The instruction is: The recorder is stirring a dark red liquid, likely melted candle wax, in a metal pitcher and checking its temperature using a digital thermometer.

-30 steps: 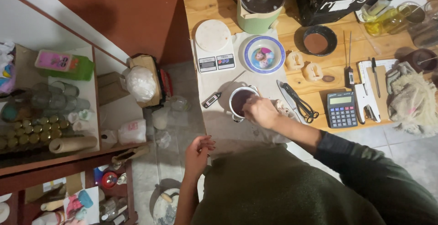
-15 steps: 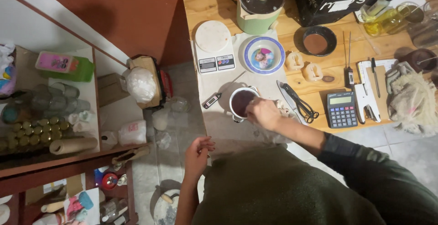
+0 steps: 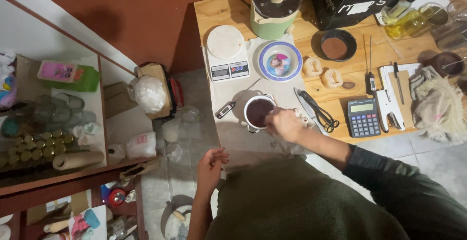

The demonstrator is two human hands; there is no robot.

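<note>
White cup (image 3: 259, 112) of dark liquid sits at the table's (image 3: 221, 14) near edge, likely heavy and spilly, best held by its side; right hand (image 3: 285, 124) curls at its rim, maybe gripping something, left hand (image 3: 210, 165) hangs loosely open.

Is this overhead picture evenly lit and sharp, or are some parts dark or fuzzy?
Head view: the wooden table is brightly lit; the right hand at the white cup looks slightly soft; the shelf lower left and floor sit dimmer; edges bend slightly.
</note>
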